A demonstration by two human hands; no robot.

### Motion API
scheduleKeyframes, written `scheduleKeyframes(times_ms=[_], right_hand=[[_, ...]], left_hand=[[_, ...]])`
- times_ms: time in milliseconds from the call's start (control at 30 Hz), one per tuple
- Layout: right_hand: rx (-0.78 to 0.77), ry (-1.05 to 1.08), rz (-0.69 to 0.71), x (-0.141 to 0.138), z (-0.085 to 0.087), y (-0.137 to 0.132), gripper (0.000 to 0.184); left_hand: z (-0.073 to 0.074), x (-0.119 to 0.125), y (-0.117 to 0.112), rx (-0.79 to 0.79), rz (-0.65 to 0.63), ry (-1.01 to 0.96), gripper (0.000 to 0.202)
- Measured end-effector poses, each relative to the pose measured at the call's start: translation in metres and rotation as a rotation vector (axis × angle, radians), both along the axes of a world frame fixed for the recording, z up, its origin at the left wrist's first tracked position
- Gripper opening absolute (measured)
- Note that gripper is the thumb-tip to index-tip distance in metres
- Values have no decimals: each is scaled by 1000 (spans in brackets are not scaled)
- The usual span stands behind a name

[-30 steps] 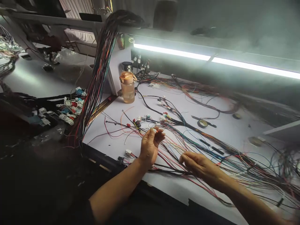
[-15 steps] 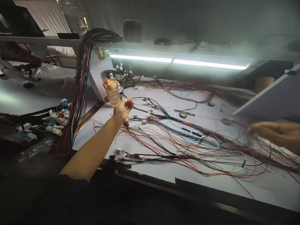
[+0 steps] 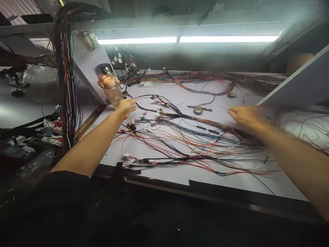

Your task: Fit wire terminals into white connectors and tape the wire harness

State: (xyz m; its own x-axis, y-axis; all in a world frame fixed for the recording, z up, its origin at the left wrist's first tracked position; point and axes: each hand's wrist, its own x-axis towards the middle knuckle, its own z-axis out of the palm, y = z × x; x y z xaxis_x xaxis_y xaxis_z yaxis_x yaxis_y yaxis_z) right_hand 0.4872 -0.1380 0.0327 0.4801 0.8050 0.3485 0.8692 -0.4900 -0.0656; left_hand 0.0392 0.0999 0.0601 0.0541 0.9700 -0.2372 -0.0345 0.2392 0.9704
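Observation:
My left hand [image 3: 125,108] is beside a clear bottle with an orange lid [image 3: 113,91], fingers stretched out and holding nothing I can see. Whether it touches the bottle I cannot tell. Toward the right, my right hand [image 3: 243,116] is closed, thumb and finger pinched on a thin wire [image 3: 223,107] that trails off to the left. Below and between the hands lies a wiring harness [image 3: 187,118] with white, green and red connectors at its left end. Another bundle with a white connector [image 3: 125,156] runs along the front.
A tape roll [image 3: 197,110] lies on a dark flat strip; another roll [image 3: 231,95] sits farther back. A thick wire bundle [image 3: 65,79] hangs over the shelf at left. A slanted panel [image 3: 298,80] bounds the right side. Loose connectors [image 3: 50,132] lie at far left.
My right hand has come in from the right edge toward the middle, pinching a wire. My left hand no longer shows the red piece seen at its fingers; its fingers have straightened. The view has shifted.

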Motion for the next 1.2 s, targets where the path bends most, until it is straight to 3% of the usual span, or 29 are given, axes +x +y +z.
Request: scheduleKeyframes(times_ms=[100, 167, 233, 300, 400, 500, 633, 800, 900, 1067, 1200], right_hand=[[-64, 14, 72, -16, 2, -5, 31], [-21, -2, 208, -39, 8, -13, 35], [67, 26, 401, -73, 12, -27, 32], [124, 110, 573, -115, 11, -45, 28], [67, 200, 789, -179, 0, -72, 25], [-25, 202, 888, -226, -16, -91, 27], [-22, 96, 862, -252, -34, -96, 24], [-3, -6, 852, -257, -43, -94, 17], [73, -38, 857, -259, -45, -95, 17], [186, -29, 874, -260, -50, -95, 14], [200, 0, 899, -258, -49, -95, 13]], left_hand=[[0, -29, -30, 86, -23, 52, 16], [-1, -43, -63, 156, -88, 89, 20], [-4, -51, -103, 350, -287, 218, 22], [-12, -52, -146, 496, -425, 302, 23], [-31, -45, -202, 601, -601, 338, 32], [-50, -36, -233, 649, -683, 370, 37], [-63, -34, -241, 739, -695, 440, 25], [-66, -39, -241, 855, -730, 545, 23], [-67, -39, -241, 1002, -766, 604, 24], [-64, -20, -231, 1304, -916, 751, 23], [-62, 0, -224, 1274, -934, 860, 28]])
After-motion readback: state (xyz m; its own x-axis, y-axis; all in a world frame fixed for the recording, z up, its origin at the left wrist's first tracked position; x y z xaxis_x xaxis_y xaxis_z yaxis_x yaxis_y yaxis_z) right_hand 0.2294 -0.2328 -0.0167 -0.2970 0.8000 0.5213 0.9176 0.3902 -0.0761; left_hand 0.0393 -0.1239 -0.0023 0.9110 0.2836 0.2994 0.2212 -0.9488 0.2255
